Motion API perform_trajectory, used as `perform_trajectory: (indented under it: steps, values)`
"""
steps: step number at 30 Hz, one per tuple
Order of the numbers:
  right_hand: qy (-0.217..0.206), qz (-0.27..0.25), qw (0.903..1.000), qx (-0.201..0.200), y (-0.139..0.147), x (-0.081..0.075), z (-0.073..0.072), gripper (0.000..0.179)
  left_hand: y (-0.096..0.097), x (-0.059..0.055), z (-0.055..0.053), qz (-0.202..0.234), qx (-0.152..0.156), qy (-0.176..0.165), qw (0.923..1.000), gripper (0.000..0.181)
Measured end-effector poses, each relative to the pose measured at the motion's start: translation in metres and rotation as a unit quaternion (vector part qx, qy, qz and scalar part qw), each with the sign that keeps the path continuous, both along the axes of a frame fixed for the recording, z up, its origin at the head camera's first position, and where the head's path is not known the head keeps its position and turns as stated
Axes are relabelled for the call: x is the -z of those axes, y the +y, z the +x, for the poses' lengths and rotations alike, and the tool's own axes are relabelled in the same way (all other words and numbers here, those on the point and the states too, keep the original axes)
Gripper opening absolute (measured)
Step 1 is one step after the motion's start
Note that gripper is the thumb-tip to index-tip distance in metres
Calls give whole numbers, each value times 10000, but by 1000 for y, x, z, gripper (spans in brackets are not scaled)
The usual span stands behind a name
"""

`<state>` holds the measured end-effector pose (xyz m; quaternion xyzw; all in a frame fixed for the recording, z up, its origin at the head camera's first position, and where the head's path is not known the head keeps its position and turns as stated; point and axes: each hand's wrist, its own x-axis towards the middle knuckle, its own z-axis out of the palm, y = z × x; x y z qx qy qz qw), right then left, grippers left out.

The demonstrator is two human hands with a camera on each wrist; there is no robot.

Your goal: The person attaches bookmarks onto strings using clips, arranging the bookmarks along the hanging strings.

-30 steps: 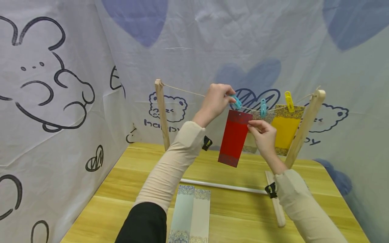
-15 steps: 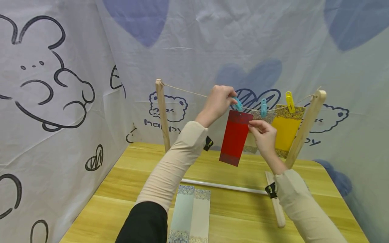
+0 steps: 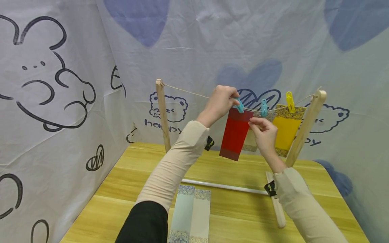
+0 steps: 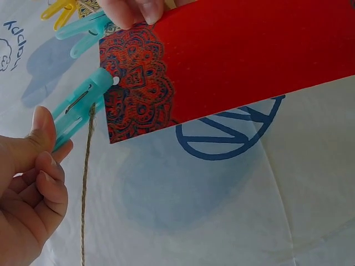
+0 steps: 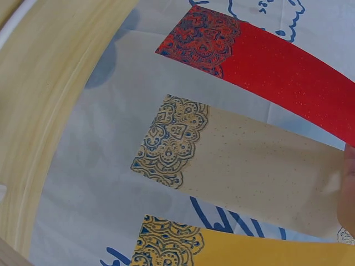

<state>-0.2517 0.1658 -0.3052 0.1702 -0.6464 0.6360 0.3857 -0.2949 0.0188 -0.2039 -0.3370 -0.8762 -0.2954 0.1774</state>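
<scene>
Head view: wood table (image 3: 240, 214) lay below; red card (image 3: 234, 135), tilted, was up nr yellow card (image 3: 286, 133). My R hand (image 3: 265, 136) pinched red one's side edge; my L hand (image 3: 219, 102) pinched blue clip (image 4: 83, 102), nose overlapping red card's patterned top, cord (image 4: 85, 188) by it.

We note the broad cream left cuff (image 3: 194, 134); above it, the bare left hand (image 3: 220, 102); beside it, a black fitting (image 3: 209, 143); below it, black sleeve fabric (image 3: 144, 223); right of it, a cream right sleeve (image 3: 307, 209) with matching fitting (image 3: 270, 188).
</scene>
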Motion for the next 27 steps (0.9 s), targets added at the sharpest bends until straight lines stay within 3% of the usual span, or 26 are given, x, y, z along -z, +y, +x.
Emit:
perform_trajectory:
  steps: [13,21,27]
  values:
    - [-95,-4,9998,170,-2,-2,-1,7,-1,1,-2,-171,36,-108,9998,17]
    - [-44,-54,9992,392,-1,-1,-6,5,-3,-2,-3,-656,247,-433,9966,35]
    - [-51,-128,9992,366,1,2,-8,8,-3,0,-3,-851,154,-603,9944,41]
